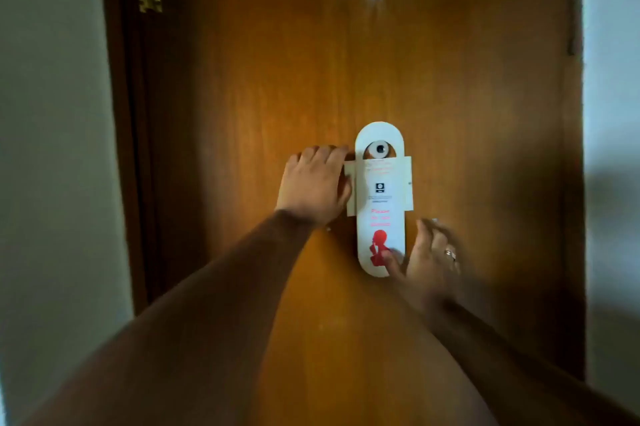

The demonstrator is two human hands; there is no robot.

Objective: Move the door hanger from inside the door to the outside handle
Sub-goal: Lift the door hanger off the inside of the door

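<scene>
Two bare forearms reach forward from the bottom of the view. The left hand (313,183) is held palm-down with fingers curled forward and close together. The right hand (427,261), blurred, is spread loosely, thumb pointing up and left, a ring on one finger.
</scene>
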